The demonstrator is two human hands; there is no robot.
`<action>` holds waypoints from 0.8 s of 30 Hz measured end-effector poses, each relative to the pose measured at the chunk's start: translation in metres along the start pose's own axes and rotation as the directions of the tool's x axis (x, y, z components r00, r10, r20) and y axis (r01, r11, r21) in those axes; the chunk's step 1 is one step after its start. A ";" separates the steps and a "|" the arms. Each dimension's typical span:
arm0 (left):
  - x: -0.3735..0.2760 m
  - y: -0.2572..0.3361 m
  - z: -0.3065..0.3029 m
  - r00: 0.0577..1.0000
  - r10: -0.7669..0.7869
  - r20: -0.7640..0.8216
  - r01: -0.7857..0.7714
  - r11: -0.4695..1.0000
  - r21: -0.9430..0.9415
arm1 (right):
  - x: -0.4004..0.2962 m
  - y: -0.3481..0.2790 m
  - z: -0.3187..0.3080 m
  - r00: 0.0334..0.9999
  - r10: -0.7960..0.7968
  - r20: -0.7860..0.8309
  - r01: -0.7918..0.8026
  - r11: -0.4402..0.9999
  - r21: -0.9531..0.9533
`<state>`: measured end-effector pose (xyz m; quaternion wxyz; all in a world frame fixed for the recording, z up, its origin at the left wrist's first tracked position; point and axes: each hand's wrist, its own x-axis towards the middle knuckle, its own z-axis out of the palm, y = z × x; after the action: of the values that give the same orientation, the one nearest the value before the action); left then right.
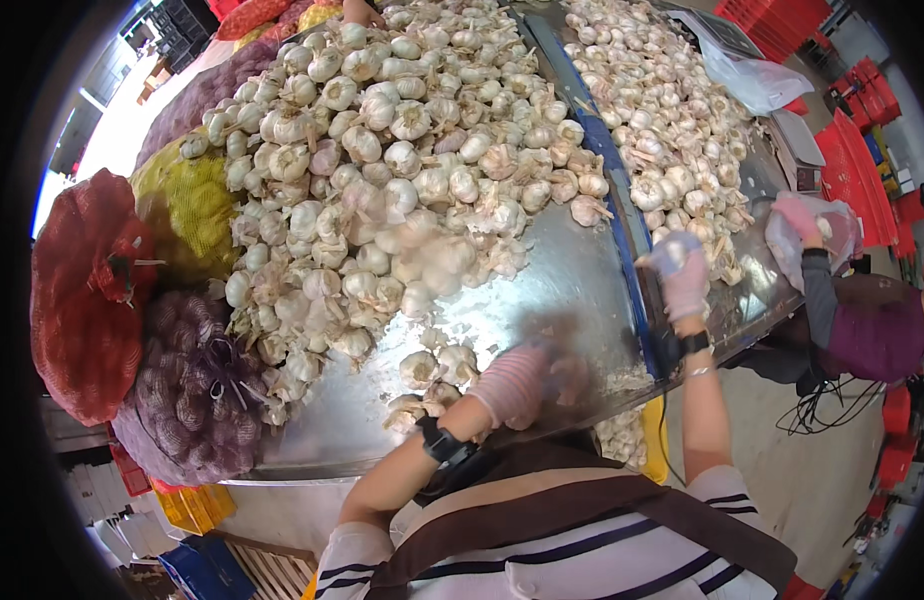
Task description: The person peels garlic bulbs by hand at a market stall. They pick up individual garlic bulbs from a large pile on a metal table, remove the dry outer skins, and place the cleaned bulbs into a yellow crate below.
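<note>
My left hand, in a pink striped glove, is blurred low over the near part of the metal table. Brownish blurred shapes lie at its fingers, and I cannot make out whether it grips anything. Beside that wrist sits a small group of garlic bulbs. My right hand, gloved in pink, is raised past the blue divider strip. A pale garlic bulb, somewhat blurred, appears to be in its fingers. Ahead of the left hand spreads a large heap of garlic; a second garlic heap lies beyond the strip.
Red, yellow and purple mesh sacks line the left edge. At right, a co-worker's gloved hand is at a plastic bag. Another person's hand shows at the far edge. A yellow crate stands below the table edge.
</note>
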<state>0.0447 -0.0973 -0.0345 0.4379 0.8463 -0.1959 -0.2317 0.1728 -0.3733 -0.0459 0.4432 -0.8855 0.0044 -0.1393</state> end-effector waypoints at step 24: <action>-0.015 -0.017 -0.035 0.997 -0.077 -0.005 -0.046 -0.540 -0.841 | -0.158 -0.085 0.099 -0.093 -0.359 0.929 0.742 0.597 0.305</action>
<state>0.0545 -0.0579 -0.0273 0.9550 0.0322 0.1387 -0.2604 0.0364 -0.2237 -0.0739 0.0946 -0.7361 -0.6169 0.2619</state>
